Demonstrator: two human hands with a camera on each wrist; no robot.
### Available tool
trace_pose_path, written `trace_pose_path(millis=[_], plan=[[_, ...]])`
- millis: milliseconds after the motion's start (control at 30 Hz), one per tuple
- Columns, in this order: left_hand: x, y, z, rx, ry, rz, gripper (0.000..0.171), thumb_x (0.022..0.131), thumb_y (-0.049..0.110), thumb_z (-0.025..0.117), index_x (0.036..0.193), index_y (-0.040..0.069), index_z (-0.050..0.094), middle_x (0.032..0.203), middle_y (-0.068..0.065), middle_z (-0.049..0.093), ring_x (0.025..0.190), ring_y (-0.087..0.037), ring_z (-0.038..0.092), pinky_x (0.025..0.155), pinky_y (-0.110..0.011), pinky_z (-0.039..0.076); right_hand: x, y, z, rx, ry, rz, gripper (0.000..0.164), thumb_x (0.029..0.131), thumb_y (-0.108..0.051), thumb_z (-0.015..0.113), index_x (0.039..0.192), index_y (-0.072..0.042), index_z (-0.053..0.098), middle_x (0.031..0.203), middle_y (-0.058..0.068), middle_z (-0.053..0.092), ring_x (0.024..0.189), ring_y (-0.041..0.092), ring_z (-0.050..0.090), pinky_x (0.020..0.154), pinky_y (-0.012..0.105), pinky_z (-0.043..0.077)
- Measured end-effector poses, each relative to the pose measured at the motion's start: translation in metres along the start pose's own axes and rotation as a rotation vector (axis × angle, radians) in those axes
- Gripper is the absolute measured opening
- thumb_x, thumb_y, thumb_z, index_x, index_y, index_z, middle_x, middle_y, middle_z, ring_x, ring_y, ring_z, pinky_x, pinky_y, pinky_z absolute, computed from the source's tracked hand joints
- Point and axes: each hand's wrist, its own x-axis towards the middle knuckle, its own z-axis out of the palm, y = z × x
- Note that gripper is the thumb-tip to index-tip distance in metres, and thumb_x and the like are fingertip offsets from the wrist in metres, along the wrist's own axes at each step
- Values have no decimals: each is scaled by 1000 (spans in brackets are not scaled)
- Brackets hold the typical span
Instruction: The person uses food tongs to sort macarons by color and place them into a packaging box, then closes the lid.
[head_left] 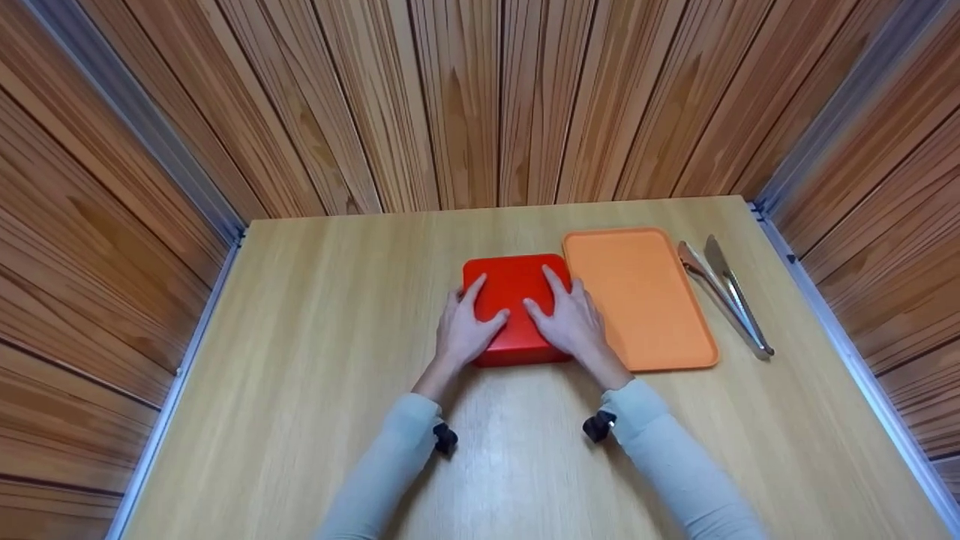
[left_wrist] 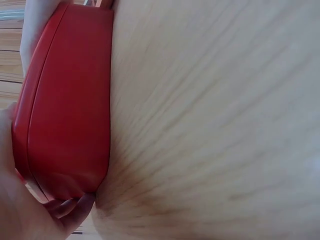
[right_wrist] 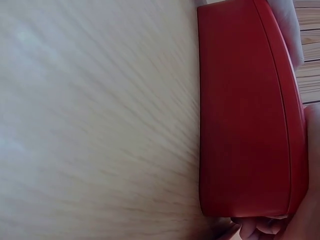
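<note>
A red lidded box [head_left: 517, 289] sits on the table with its lid on. My left hand [head_left: 463, 330] holds its left side, thumb on the lid and fingers down the side wall. On the opposite side, my right hand [head_left: 571, 321] grips it the same way, its thumb also on the lid. The left wrist view shows the front wall of the box [left_wrist: 75, 105], a seam under the lid, and fingertips of the left hand [left_wrist: 30, 212] at its lower corner. In the right wrist view, curled fingers touch the end of the box [right_wrist: 240, 110]; the far fingers are partly hidden.
An orange tray [head_left: 649, 300] lies flat just right of the box, close to the right hand. Beyond it rest metal tongs [head_left: 739, 298], spread apart, near the table's right edge. Wood-panelled walls [head_left: 472, 105] enclose the table [head_left: 322, 360] at the back and both sides.
</note>
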Motion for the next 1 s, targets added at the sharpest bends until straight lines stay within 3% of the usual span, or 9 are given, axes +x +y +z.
trace_pose_path(millis=[567,733,1000], plan=[[2,-1,-7,-37,11,2,87,98,43,82,175,35,42,182,-19,36,163,-43,44,131,-66,49,1,-4,1,44,-16,6,88,108,-58,64,181,-32,23,177,33,33,154,52,48,120,73,54],[3,-2,-8,-51,9,18,86,99,42,81,175,32,42,181,-20,37,162,-43,45,132,-65,49,1,-4,-1,49,-18,-9,87,107,-59,63,181,-31,26,170,35,39,146,52,54,112,70,60],[4,4,-19,-4,-15,23,82,102,45,77,175,33,42,187,-19,27,172,-44,32,136,-71,40,4,-2,-25,96,-13,-28,80,110,-56,61,179,-25,35,165,29,46,139,48,58,112,64,59]])
